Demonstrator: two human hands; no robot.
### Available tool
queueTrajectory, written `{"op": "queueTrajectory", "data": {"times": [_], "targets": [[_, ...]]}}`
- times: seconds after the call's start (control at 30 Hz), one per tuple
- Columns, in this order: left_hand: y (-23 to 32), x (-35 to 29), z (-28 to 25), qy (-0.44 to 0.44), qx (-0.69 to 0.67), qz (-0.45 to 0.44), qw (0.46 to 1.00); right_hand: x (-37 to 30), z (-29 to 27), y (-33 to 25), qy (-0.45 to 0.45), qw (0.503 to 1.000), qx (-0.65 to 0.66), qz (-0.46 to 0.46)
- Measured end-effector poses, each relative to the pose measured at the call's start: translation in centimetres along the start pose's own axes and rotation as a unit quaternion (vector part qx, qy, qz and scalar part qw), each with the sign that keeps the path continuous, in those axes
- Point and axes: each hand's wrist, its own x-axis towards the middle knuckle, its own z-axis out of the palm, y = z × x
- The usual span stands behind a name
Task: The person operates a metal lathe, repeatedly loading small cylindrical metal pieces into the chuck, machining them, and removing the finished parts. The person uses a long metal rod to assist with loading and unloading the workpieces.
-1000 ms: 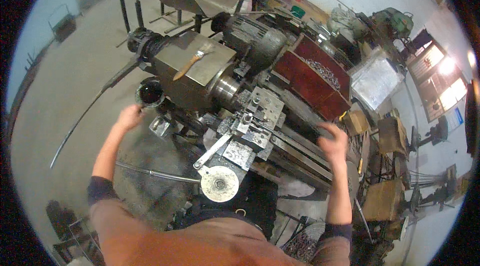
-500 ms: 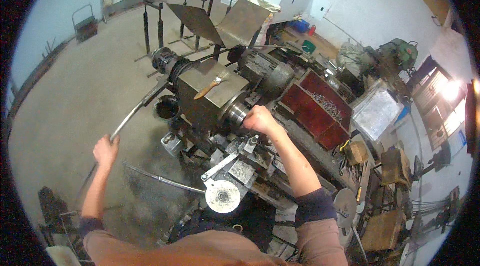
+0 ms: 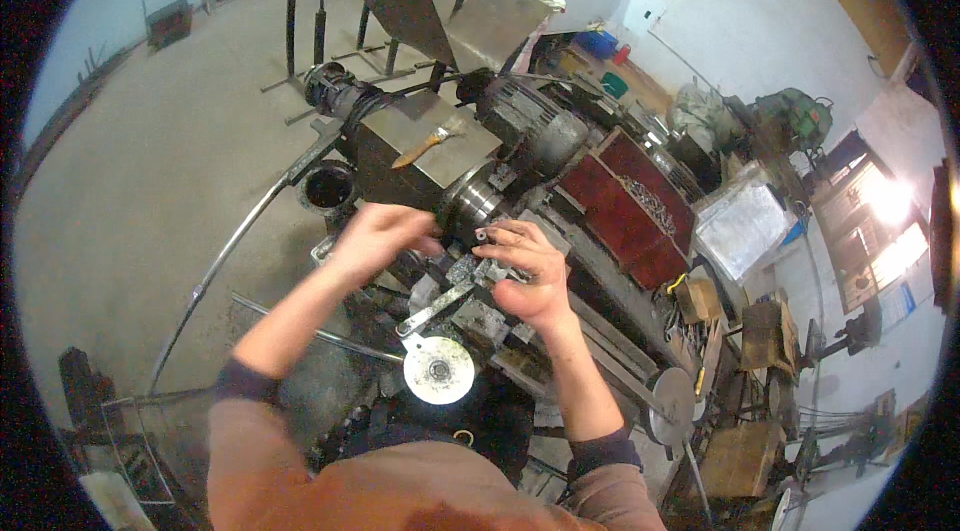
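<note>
A lathe stands before me, with its round steel chuck at the near end of the boxy headstock. Close to the chuck, my right hand has its fingers curled around a small round metal piece with a hole in its end. My left hand is just left of the chuck, its fingers smeared by motion, so I cannot tell what they do. Below both hands are the tool slide and a white round handwheel. A long metal rod slants down from the headstock's far left end, with no hand on it.
A brush lies on the headstock. Metal chips fill a dark red tray behind the lathe bed. At the left are a round black container and a second rod. Pliers and other tools lie at the right.
My left hand has let go of the long rod and moved right, toward the chuck. My right hand has come slightly down from the chuck, and the small metal piece now shows in its fingers.
</note>
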Motion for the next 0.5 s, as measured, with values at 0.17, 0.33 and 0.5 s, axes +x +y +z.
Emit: {"op": "queueTrajectory", "data": {"times": [0.17, 0.33, 0.5], "targets": [[-1.3, 2.6, 8.8, -0.112, -0.364, -0.104, 0.919, -3.0, -0.7, 0.2, 0.033, 0.996, -0.07, 0.051], [-1.3, 2.8, 9.5, -0.083, -0.291, -0.051, 0.952, -4.1, -0.9, -0.1, 0.035, 0.993, -0.1, 0.056], [-0.3, 2.5, 7.9, -0.089, 0.002, 0.015, 0.996, -4.2, -1.0, 0.4, -0.024, 0.994, -0.087, 0.059]]}}
